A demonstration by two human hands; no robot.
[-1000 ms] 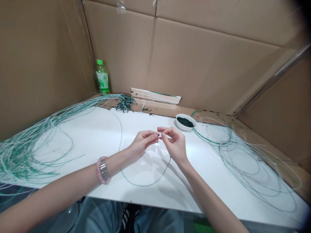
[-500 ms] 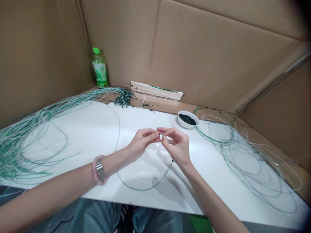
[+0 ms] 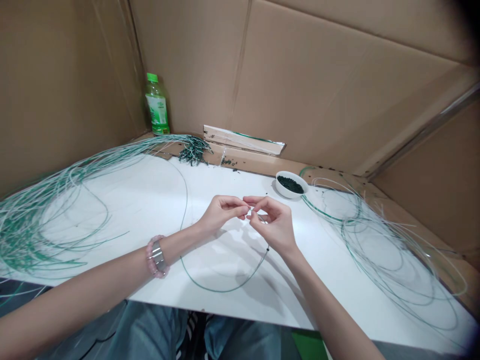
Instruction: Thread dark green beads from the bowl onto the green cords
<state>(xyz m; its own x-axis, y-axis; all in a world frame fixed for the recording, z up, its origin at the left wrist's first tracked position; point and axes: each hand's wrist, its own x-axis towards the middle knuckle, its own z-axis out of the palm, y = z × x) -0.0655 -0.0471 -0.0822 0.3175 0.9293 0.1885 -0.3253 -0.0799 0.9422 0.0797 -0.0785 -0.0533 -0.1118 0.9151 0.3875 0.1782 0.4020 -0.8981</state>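
Note:
My left hand (image 3: 225, 212) and my right hand (image 3: 273, 220) meet over the middle of the white board, fingertips nearly touching. Both pinch a thin green wire (image 3: 225, 291), whose end lies between them; the detail at the fingertips is too small to make out. From there the wire loops down over the board, passes under my left forearm and curves up toward the back. A small dark bead (image 3: 267, 248) sits on it just below my right hand. Behind my right hand stands a white bowl (image 3: 279, 189) filled with dark green beads (image 3: 290, 185).
Green and white wires (image 3: 71, 185) cover the left side, their dark beaded ends (image 3: 194, 150) bunched at the back. More looped wires (image 3: 375, 250) lie at the right. A green bottle (image 3: 157, 110) stands in the back left corner. Cardboard walls (image 3: 318, 85) surround the board (image 3: 150, 200).
The view has shifted slightly. My left hand has turned a little at the fingertips, while my right hand keeps nearly the same pose.

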